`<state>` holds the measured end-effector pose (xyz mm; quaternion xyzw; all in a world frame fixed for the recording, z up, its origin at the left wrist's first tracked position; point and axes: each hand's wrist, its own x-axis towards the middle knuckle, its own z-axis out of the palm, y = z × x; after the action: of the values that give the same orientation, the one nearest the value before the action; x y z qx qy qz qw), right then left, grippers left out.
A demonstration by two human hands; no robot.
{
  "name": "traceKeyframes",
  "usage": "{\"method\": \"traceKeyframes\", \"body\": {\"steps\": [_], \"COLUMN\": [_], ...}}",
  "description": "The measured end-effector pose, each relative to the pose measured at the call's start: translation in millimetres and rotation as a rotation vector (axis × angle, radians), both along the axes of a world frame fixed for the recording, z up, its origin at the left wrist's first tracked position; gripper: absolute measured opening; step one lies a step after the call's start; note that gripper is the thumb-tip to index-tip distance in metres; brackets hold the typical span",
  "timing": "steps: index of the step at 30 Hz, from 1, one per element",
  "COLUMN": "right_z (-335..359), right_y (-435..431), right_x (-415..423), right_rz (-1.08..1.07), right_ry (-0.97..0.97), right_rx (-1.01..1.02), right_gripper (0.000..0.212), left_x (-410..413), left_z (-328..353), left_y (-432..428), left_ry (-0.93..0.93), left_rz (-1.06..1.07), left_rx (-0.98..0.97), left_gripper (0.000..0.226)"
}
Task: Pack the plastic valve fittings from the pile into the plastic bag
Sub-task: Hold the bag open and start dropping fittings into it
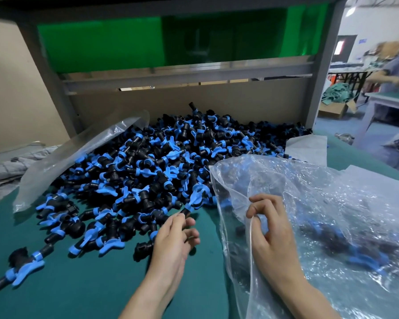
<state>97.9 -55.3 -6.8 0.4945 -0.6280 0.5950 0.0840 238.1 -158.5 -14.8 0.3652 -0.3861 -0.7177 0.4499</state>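
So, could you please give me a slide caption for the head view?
Left hand pinches a valve fitting beside the pile; right hand grips the plastic bag.

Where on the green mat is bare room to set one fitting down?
Bare mat lies along the near edge, nearer than the stray fittings at left, and in a narrow strip left of the bag. The pile crowds the middle and back.

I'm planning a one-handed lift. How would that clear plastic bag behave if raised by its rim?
Probably floppy: the plastic bag is crumpled and sags where the right hand pinches its rim. Likely bottom-heavy, since fittings lie inside. Its glossy surface may slip.
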Motion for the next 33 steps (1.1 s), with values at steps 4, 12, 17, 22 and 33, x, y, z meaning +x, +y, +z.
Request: {"method": "traceKeyframes", "body": {"steps": [4,12,17,22,33], "right_z": [1,2,2,1,0], "right_y": [0,0,0,0,-1], "right_x": [1,2,2,2,1], "right_rz": [0.007,0.008,0.011,0.023,0.015], "right_ry": [0.001,-0.007,0.000,-0.020,-0.022], "right_rx": [-0.008,-0.009,-0.012,-0.020,-0.020], "right_gripper": [0.023,0.027,0.027,0.029,0.022], "left_x": [9,10,11,9,14], "left_z": [-2,-6,-3,-4,-16], "left_y": [-6,-9,-6,0,7], "left_ry": [0.346,0.516,0.426,-0.142,-0.612], "left_rz": [-0.153,-0.266,-0.238,0.032,0.106], "left_rx": [0.257,0.349,0.267,-0.330,-0.954], "left_gripper": [0.017,0.023,0.021,0.011,0.013]}}
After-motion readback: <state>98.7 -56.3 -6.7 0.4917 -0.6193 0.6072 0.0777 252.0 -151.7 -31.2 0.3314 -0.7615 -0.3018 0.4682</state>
